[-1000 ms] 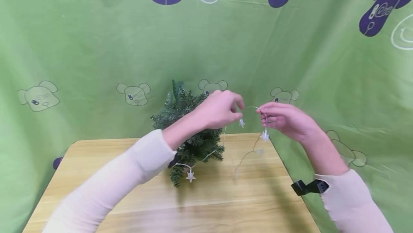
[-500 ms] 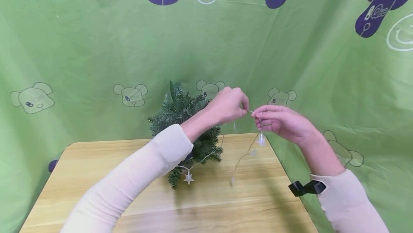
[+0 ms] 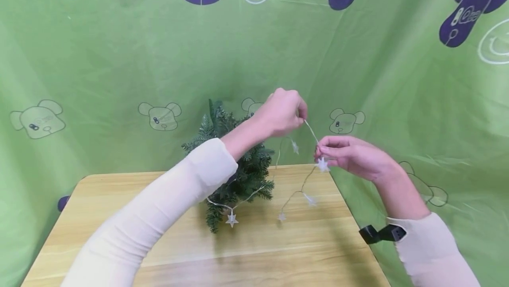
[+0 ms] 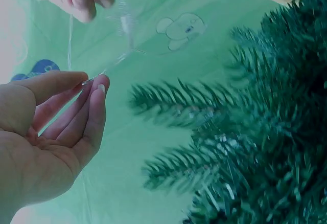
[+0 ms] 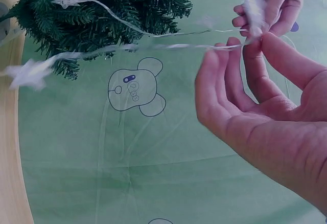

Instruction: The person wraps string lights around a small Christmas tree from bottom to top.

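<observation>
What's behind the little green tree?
Behind the tree hangs a green cloth with cartoon faces printed on it. The left hand partly covers one face. Whatever is straight behind the tree can't be seen, because the tree covers it.

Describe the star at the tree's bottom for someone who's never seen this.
Start at the wooden table; find the green tree at its far side. Just right of its lowest branch, a pale star hangs from a wire. It's the leftmost in the head view; other visible stars hang right of the tree.
</observation>
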The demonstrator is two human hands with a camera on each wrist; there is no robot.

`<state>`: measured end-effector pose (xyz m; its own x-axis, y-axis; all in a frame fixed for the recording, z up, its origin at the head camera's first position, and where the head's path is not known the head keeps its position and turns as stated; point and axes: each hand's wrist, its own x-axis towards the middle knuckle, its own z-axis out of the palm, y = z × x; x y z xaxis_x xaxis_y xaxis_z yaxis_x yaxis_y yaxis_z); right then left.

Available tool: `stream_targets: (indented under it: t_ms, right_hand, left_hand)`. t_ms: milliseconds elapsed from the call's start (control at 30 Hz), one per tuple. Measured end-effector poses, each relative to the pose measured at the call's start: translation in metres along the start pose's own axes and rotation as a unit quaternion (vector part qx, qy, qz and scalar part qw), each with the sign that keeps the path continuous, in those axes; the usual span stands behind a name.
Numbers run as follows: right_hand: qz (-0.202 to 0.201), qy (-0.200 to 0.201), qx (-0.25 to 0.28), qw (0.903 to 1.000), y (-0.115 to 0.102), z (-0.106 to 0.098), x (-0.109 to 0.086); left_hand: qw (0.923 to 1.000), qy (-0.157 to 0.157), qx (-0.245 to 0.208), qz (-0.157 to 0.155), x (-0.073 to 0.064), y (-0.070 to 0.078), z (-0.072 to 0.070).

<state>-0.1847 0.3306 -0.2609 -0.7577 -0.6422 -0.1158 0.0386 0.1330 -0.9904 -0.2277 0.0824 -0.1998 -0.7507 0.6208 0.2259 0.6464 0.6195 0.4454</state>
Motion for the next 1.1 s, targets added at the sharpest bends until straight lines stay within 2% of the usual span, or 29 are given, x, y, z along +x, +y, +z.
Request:
stream_targets:
  t_ms: [167, 500, 633, 800, 967, 1100]
  right_hand:
    - [-0.005, -0.012, 0.014, 0.9998, 0.002, 0.0, -0.001]
    - [-0.01, -0.001, 0.059, 0.9982, 0.001, 0.0, -0.003]
    - [-0.006, 0.016, 0.072, 0.9973, 0.002, 0.0, -0.005]
    - [0.007, 0.037, 0.08, 0.9961, 0.003, 0.002, -0.006]
    - [0.019, 0.048, 0.073, 0.996, 0.003, 0.006, -0.005]
    - [0.019, 0.051, 0.069, 0.9961, 0.003, 0.008, -0.003]
  left_hand:
    - [0.9993, 0.017, -0.023, -0.023, 0.008, -0.004, -0.001]
    - [0.9962, 0.051, -0.061, -0.036, 0.022, -0.004, 0.014]
    - [0.9966, 0.026, -0.067, -0.039, 0.024, -0.006, 0.022]
    - [0.9979, -0.01, -0.043, -0.048, 0.024, -0.014, 0.029]
    - [0.998, -0.026, -0.023, -0.052, 0.024, -0.02, 0.031]
    - [0.9982, -0.022, -0.013, -0.055, 0.025, -0.027, 0.031]
